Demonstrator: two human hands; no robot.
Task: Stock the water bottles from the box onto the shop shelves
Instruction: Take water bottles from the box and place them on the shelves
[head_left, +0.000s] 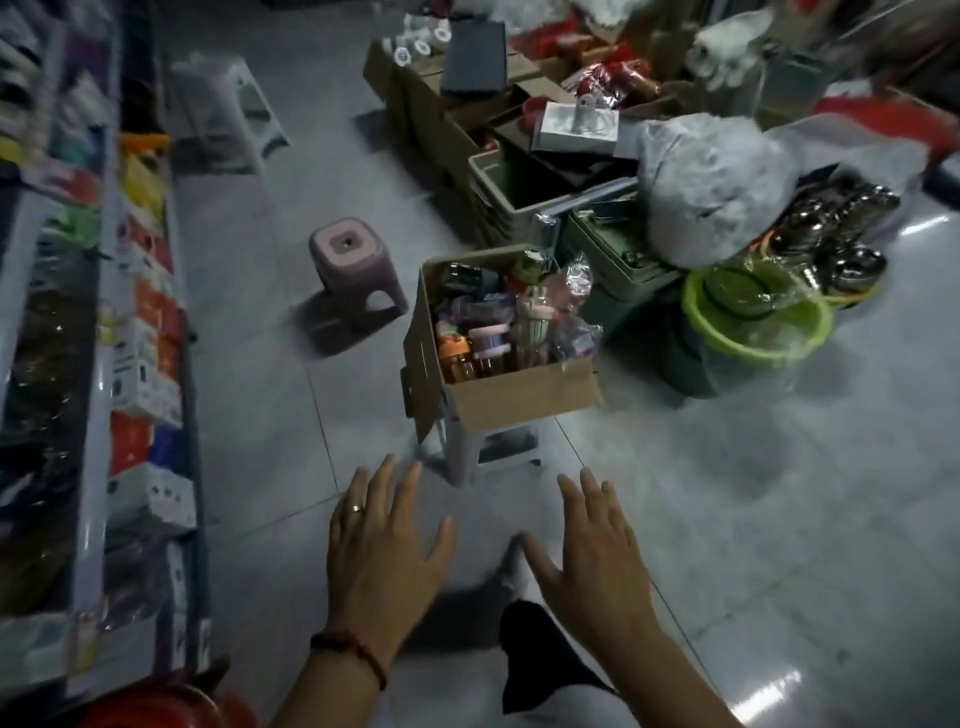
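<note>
An open cardboard box (519, 397) stands on a low grey stool (467, 457) in the middle of the floor. It is packed with several coloured water bottles (493, 338), some wrapped in clear plastic. My left hand (384, 545) and my right hand (592, 551) are stretched out in front of me, fingers straight and spread, holding nothing. Both hover short of the box, over the tiled floor. The shop shelves (93, 364) run along the left edge, filled with boxed goods.
A pink plastic stool (356, 265) stands behind and left of the box. To the right lie piled cartons, green crates (519, 202), a grey wrapped bundle (711, 192), steel bowls and a green basin (758, 322). My leg and foot (540, 660) show below.
</note>
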